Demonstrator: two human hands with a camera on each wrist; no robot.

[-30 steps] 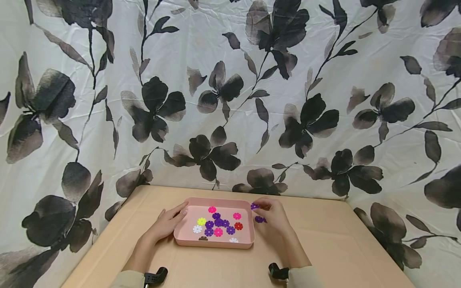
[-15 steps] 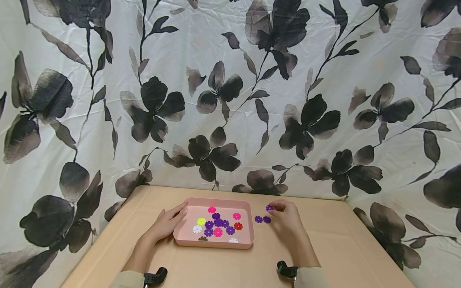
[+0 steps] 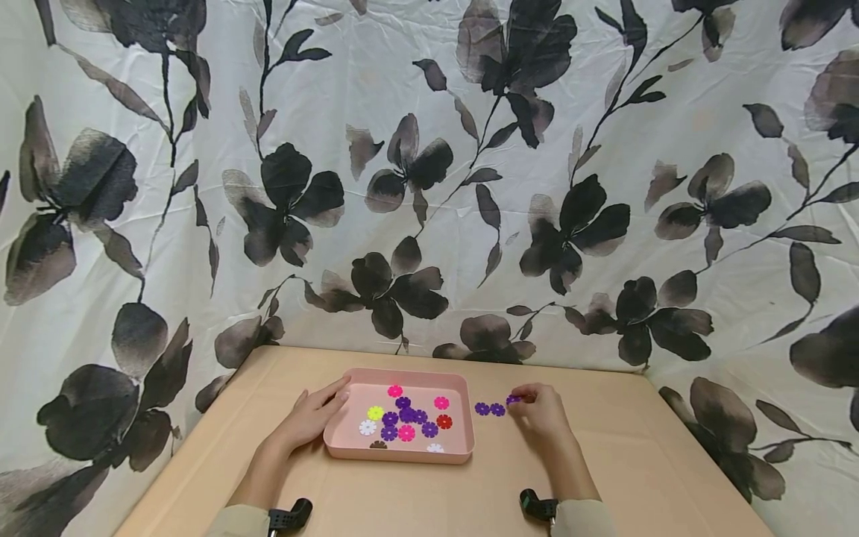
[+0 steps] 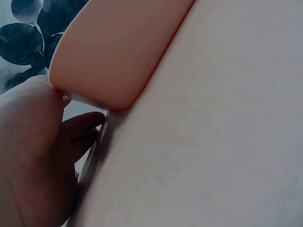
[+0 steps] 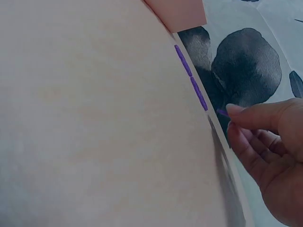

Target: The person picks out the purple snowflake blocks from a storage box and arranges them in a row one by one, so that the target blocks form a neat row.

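My right hand [image 3: 540,410] pinches a small purple flower-shaped piece [image 3: 513,400] between thumb and fingertips, close over the table right of the tray. In the right wrist view the held purple piece [image 5: 222,112] shows edge-on at the thumb tip. Two more purple flower pieces [image 3: 489,409] lie side by side on the table, just left of that hand. At the left side of a shallow pink tray [image 3: 397,455], my left hand [image 3: 309,418] holds the rim with thumb and finger. The left wrist view shows the other fingers below the tray's rim [image 4: 118,52], outside its wall.
Inside the tray lie several flower pieces: a purple cluster [image 3: 407,415], pink [image 3: 406,432], red [image 3: 444,422], yellow [image 3: 375,412], white [image 3: 367,427] and brown [image 3: 379,444]. The tan table [image 3: 631,462] ends at a floral cloth [image 3: 416,224] behind.
My right hand has moved right from the tray's edge with the purple flower piece, then down beside the two purple pieces. The left hand and tray have stayed put.
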